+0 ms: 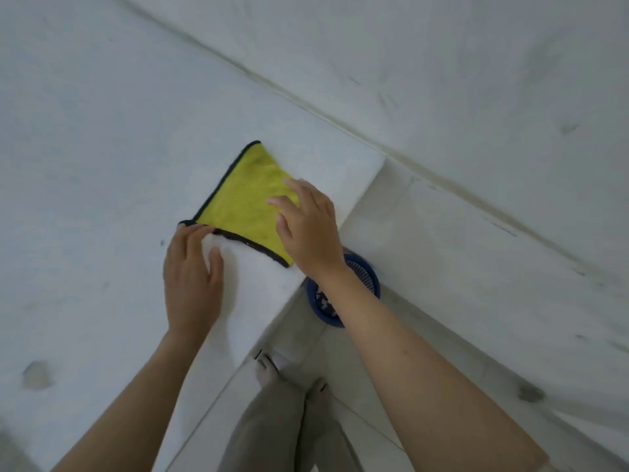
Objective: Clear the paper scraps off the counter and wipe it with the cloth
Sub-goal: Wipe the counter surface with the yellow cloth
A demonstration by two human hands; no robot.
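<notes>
A folded yellow microfibre cloth with black stitched edging [246, 202] lies flat on the white stone tabletop [102, 131], close to the tabletop's corner, which sits at about 2 o'clock from the cloth. The left hand [190, 277] rests palm-down on the tabletop at 7 o'clock from the cloth; its fingers are extended, the grip released, and the fingertips touch the cloth's black-edged near-left corner. Whether those fingertips press the edging or merely meet it cannot be determined. The right hand [306, 226] lies over the cloth's right portion at 3 o'clock, fingers spread and nearly straight, grip released, holding nothing; the palm hides the cloth's right edge, so the contact beneath it is not visible. Both forearms enter from the lower frame edge and are cut off there. On the tiled floor [357, 437] below the tabletop edge, at 5 o'clock from the cloth, stands a round blue plastic bin [369, 277], largely covered by the right wrist and forearm; small pale fragments show inside it, too blurred to identify. The person's grey trouser legs [272, 420] and feet appear at 6 o'clock, partly cut off. A white wall [476, 80] occupies the upper right. Faint grey smudges mark the tabletop at lower left.
</notes>
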